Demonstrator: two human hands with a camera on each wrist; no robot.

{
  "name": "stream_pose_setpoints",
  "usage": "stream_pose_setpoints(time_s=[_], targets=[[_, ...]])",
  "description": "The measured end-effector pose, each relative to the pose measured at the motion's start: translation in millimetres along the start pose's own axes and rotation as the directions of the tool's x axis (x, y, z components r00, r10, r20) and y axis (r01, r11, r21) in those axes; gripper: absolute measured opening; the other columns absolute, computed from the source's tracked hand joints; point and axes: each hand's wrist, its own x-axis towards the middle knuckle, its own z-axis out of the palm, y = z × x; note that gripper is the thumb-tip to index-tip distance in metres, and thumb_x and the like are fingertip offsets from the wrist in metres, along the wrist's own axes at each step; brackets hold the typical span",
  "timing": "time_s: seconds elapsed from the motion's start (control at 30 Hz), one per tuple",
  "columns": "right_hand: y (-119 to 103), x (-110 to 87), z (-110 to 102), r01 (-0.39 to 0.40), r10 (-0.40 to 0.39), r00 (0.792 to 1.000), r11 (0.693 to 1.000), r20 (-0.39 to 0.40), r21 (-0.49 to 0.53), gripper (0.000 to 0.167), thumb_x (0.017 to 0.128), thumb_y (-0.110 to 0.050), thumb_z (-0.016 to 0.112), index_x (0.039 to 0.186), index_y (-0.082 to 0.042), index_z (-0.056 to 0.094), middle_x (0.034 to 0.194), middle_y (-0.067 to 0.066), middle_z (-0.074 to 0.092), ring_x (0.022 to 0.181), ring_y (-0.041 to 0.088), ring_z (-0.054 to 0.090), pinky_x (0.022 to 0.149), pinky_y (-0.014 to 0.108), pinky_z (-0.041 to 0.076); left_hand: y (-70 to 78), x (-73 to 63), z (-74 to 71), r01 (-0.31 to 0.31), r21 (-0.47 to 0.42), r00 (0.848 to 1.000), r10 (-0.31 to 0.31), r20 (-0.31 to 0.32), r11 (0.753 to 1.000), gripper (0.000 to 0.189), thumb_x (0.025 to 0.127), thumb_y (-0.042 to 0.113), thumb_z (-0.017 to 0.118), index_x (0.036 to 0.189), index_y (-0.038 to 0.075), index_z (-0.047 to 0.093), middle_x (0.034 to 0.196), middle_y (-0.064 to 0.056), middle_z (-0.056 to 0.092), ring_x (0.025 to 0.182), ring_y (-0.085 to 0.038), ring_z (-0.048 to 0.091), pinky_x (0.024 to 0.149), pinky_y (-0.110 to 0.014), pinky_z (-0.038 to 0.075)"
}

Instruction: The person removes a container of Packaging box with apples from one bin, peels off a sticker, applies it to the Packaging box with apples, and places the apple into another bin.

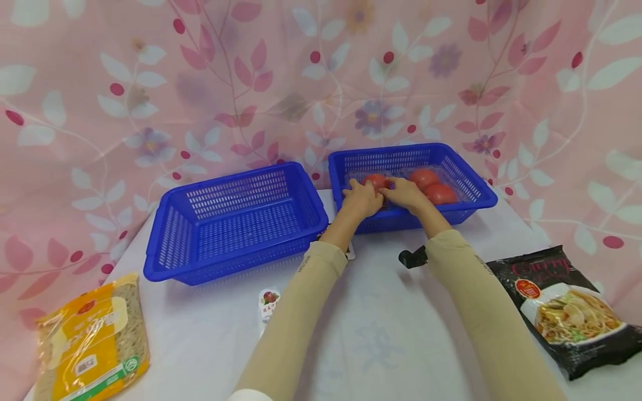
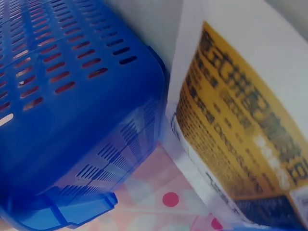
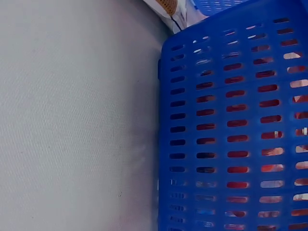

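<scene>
Tomato at the hands: one red tomato, inside the right-hand basket, toward its left end, between the two hands.
Left hand: reaches over the basket's near rim; fingers spread on the tomato's left side; whether they grip, cannot tell.
Right hand: on the tomato's right side, fingers and thumb near each other at its edge; whether they pinch it, cannot tell.
Other tomatoes: two tomatoes, same basket, just right of the right hand, clear plastic about them.
Right-hand basket: blue, slotted; red shows through its slots in the right wrist view.
Left-hand basket: blue, slotted, beside the other, slightly nearer the person.
White packet: ochre printed panel, near a blue basket wall in the left wrist view.
Yellow bag: clear window, grain-like contents, near left on the table.
Black packet: noodle picture, "Curry" lettering, near right.
Small label: fruit print, beside the left sleeve.
Table cover: white.
Backdrop: pink floral cloth.
</scene>
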Motion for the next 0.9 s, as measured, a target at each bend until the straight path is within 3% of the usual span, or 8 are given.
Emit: stream_pose_setpoints(time_s=[0.1, 0.2, 0.27, 0.3, 0.37, 0.47, 0.6, 0.9], targets=[[-0.7, -1.8, -0.5, 0.011, -0.011, 1.000, 1.000, -0.016, 0.006, 0.059, 0.093, -0.030, 0.047, 0.140, 0.002, 0.030, 0.139, 0.025, 0.035, 0.126, 0.040, 0.032, 0.099, 0.053, 0.032, -0.5, -1.4, 1.5, -0.020, 0.033, 0.999, 0.021, -0.033, 0.999, 0.053, 0.095, 0.042, 0.037, 0.138, 0.012, 0.038, 0.137, -0.025, 0.027, 0.114, -0.049, 0.040, 0.086, -0.048, 0.046], [-0.4, -3.4, -1.5, 0.062, -0.063, 0.997, 0.998, -0.045, -0.007, 0.058, 0.093, -0.028, 0.048, 0.139, 0.003, 0.033, 0.095, 0.020, 0.060, 0.083, 0.029, 0.056, 0.073, 0.038, 0.047, -0.5, -1.9, 2.3, -0.033, 0.050, 0.998, 0.035, -0.048, 0.998, 0.053, 0.095, 0.042, 0.036, 0.140, 0.014, 0.035, 0.140, -0.026, 0.025, 0.115, -0.050, 0.038, 0.088, -0.048, 0.045], [-1.0, -4.1, -2.5, 0.103, -0.104, 0.992, 0.995, -0.068, -0.019, 0.056, 0.092, -0.026, 0.049, 0.137, 0.005, 0.036, 0.066, 0.010, 0.050, 0.055, 0.020, 0.044, 0.052, 0.029, 0.040, -0.9, -2.4, 1.7, -0.042, 0.059, 0.997, 0.045, -0.061, 0.997, 0.053, 0.096, 0.042, 0.034, 0.141, 0.015, 0.033, 0.142, -0.026, 0.022, 0.116, -0.051, 0.037, 0.090, -0.048, 0.043], [-1.4, -5.0, -3.4, 0.125, -0.127, 0.988, 0.992, -0.086, -0.030, 0.055, 0.092, -0.025, 0.050, 0.136, 0.006, 0.037, 0.064, 0.009, 0.049, 0.054, 0.018, 0.041, 0.050, 0.028, 0.035, -1.1, -2.4, 1.2, -0.047, 0.062, 0.996, 0.052, -0.071, 0.997, 0.053, 0.096, 0.042, 0.034, 0.142, 0.016, 0.032, 0.143, -0.026, 0.021, 0.117, -0.051, 0.036, 0.091, -0.048, 0.043], [-3.0, -6.8, -6.0, 0.167, -0.172, 0.979, 0.984, -0.111, -0.060, 0.054, 0.092, -0.024, 0.050, 0.134, 0.008, 0.039, 0.066, 0.011, 0.048, 0.055, 0.021, 0.041, 0.049, 0.029, 0.033, -1.7, -3.1, -0.4, -0.062, 0.066, 0.993, 0.068, -0.097, 0.996, 0.052, 0.096, 0.042, 0.033, 0.143, 0.018, 0.032, 0.144, -0.025, 0.020, 0.116, -0.051, 0.037, 0.091, -0.048, 0.043], [-6.4, -10.1, -11.2, 0.199, -0.214, 0.967, 0.974, -0.140, -0.109, 0.054, 0.092, -0.023, 0.051, 0.133, 0.010, 0.039, 0.103, 0.027, 0.057, 0.095, 0.035, 0.052, 0.076, 0.040, 0.045, -1.8, -5.6, -3.6, -0.087, 0.054, 0.984, 0.094, -0.149, 0.995, 0.052, 0.096, 0.042, 0.032, 0.143, 0.020, 0.032, 0.145, -0.023, 0.020, 0.115, -0.050, 0.039, 0.089, -0.047, 0.044], [-12.2, -15.2, -16.3, 0.220, -0.243, 0.957, 0.964, -0.160, -0.150, 0.054, 0.092, -0.022, 0.051, 0.133, 0.009, 0.038, 0.134, 0.033, 0.035, 0.129, 0.043, 0.025, 0.103, 0.055, 0.022, -2.0, -11.7, -8.0, -0.113, 0.022, 0.968, 0.115, -0.224, 0.993, 0.051, 0.096, 0.042, 0.032, 0.143, 0.022, 0.033, 0.146, -0.020, 0.020, 0.114, -0.048, 0.040, 0.088, -0.046, 0.044], [-24.1, -28.7, -15.9, 0.275, -0.298, 0.925, 0.953, -0.237, -0.126, 0.048, 0.093, -0.022, 0.050, 0.131, 0.007, 0.043, 0.137, 0.030, 0.033, 0.128, 0.043, 0.028, 0.102, 0.055, 0.023, -2.9, -24.9, -20.7, -0.145, 0.062, 0.929, 0.157, -0.334, 0.987, 0.048, 0.096, 0.040, 0.032, 0.141, 0.022, 0.038, 0.144, -0.016, 0.027, 0.107, -0.044, 0.045, 0.086, -0.044, 0.046]])
